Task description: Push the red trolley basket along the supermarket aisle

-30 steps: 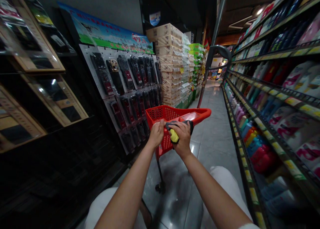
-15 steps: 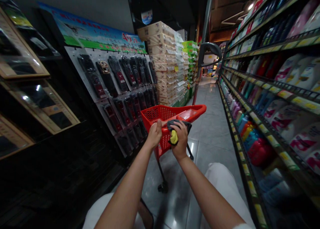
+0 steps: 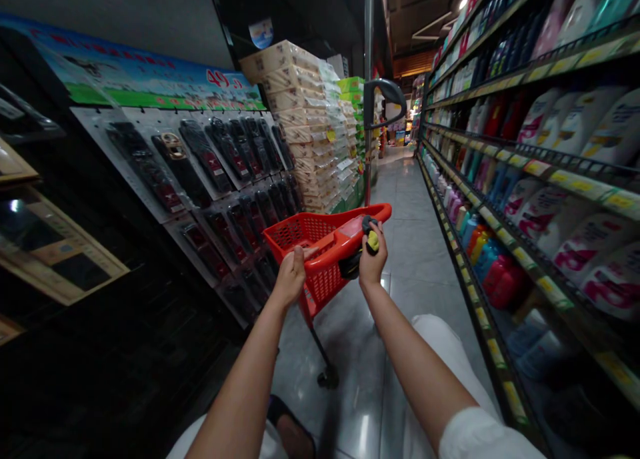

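Observation:
A small red plastic shopping cart [image 3: 327, 287] with a perforated basket stands in front of me, turned at an angle. My left hand [image 3: 291, 277] is closed around the near left end of its handle edge, thumb on top. At the right part of the handle, my right hand [image 3: 374, 262] is closed on a dark grey and yellow cloth [image 3: 373, 241], pressed against the red rim. Part of the dark cloth hangs below the rim. The fingers of my right hand are partly hidden behind it. One cart leg with a black caster [image 3: 327, 377] shows below.
Shelves [image 3: 500, 153] of bottles line the right side of the aisle. On the left, a hanging display [image 3: 200, 213] of packaged dark goods stands beside stacked boxes [image 3: 300, 122]. A metal pole [image 3: 369, 39] with a dark loop rises behind the cart. Grey tiled floor [image 3: 400, 209] runs ahead.
My right hand has slid the cloth rightward along the cart's handle, away from my left hand. My left hand keeps its hold. The view has turned a little to the right.

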